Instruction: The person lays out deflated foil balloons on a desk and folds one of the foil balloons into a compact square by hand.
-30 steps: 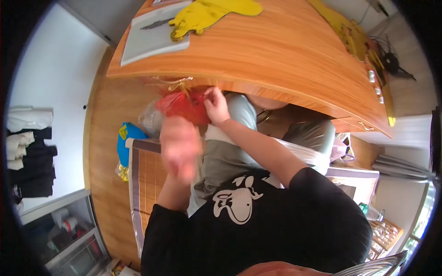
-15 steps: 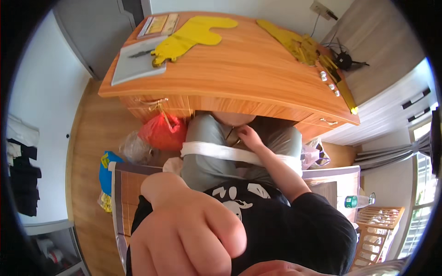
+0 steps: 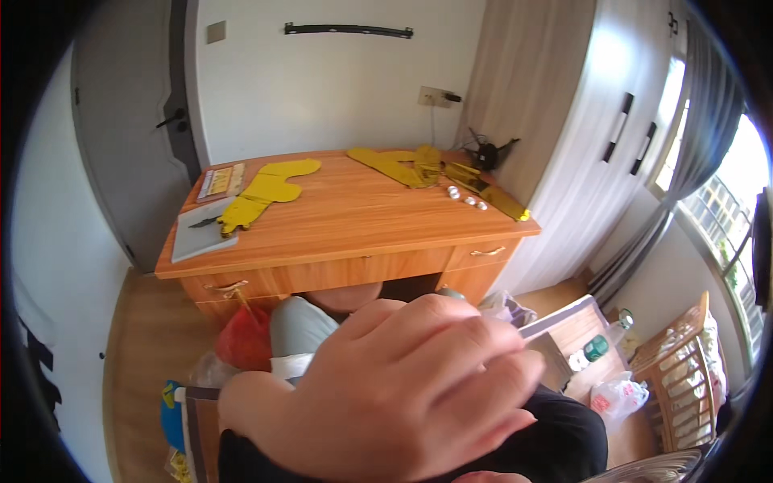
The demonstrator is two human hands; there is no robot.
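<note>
My left hand [image 3: 403, 386] fills the lower middle, close up, its back showing and its fingers curled together toward the right. The palm side is hidden, so whether anything lies inside it cannot be seen. Behind it, my leg [image 3: 302, 328] in grey trousers with a white band shows under the desk [image 3: 346, 221]. My right hand is out of view. On the desk top, a flat yellow cutout [image 3: 274, 183] with rounded lobes lies at the left, its near end over a pale flat panel [image 3: 193, 241]. Another yellow piece [image 3: 394, 167] lies along the back.
Small silvery round things [image 3: 469, 200] and a black device with antennas [image 3: 485, 154] are at the desk's right. A red bag [image 3: 244, 338] hangs from the left drawer handle [image 3: 227, 286]. On the right are a green-labelled bottle [image 3: 596, 348], a white bag [image 3: 618, 398] and a wooden rack [image 3: 684, 378].
The view has tilted up, showing more wall and wardrobe. My left hand has moved right, fingers pointing right now. My right hand, earlier between my knees, is no longer visible.
</note>
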